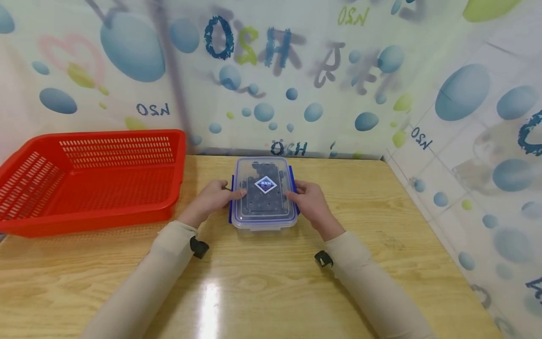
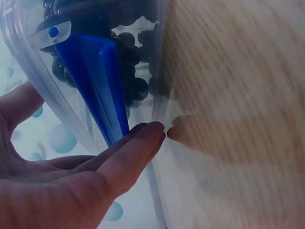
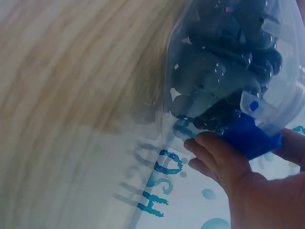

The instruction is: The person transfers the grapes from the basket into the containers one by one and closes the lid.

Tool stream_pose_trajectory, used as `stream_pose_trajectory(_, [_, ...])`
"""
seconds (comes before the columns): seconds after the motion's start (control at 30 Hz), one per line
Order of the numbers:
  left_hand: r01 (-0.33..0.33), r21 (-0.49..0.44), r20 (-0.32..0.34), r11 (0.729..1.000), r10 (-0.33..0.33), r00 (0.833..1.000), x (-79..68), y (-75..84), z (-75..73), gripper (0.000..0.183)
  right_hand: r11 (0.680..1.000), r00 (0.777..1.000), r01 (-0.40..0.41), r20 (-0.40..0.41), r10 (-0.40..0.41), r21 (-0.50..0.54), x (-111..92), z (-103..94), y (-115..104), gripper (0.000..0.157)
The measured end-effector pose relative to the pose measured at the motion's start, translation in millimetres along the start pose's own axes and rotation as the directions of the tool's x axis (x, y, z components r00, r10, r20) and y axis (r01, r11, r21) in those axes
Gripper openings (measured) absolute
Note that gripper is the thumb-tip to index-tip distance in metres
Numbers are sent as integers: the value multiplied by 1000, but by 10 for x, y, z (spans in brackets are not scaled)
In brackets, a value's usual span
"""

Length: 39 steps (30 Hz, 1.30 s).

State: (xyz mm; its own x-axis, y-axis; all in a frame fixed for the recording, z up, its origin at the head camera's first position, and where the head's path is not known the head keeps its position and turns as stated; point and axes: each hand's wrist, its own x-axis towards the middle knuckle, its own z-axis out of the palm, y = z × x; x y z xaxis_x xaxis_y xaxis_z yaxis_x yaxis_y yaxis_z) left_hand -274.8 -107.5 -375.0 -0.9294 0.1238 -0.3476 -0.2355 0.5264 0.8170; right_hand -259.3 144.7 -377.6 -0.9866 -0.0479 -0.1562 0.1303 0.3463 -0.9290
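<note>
A clear plastic food container (image 1: 266, 202) with blue side latches stands on the wooden table, its lid on. Dark round fruits, probably grapes or blueberries, show through its walls. My left hand (image 1: 213, 195) grips the left side, thumb on the lid edge. In the left wrist view, the fingers (image 2: 138, 148) lie against the side below a blue latch (image 2: 97, 81) that hangs down. On the opposite side my right hand (image 1: 311, 200) holds on, thumb on the lid. The right wrist view has its fingers (image 3: 221, 152) by another blue latch (image 3: 250, 136), which stands out from the wall.
A red plastic basket (image 1: 123, 214) with slotted walls stands on the left of the table (image 1: 262, 282). A patterned sheet (image 1: 271, 94) hangs behind the table and along the right side.
</note>
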Motion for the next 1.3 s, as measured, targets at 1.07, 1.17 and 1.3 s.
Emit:
stream_pose_trajectory(1.07, [-162,125,-208,979,186,960,-74,86,284,46,960,999,39,18,-36,-277,-20,61,-70,53])
stream_pose_trajectory(1.17, [-185,192,-183,964,220,958,-45,57,287,61,918,997,81,37,-72,-388,7,26,-37,53])
stream_pose_trajectory(1.3, [-244,350,-189,904,324,927,-110,72,208,80,838,995,94,29,-93,-537,30,-105,2,61])
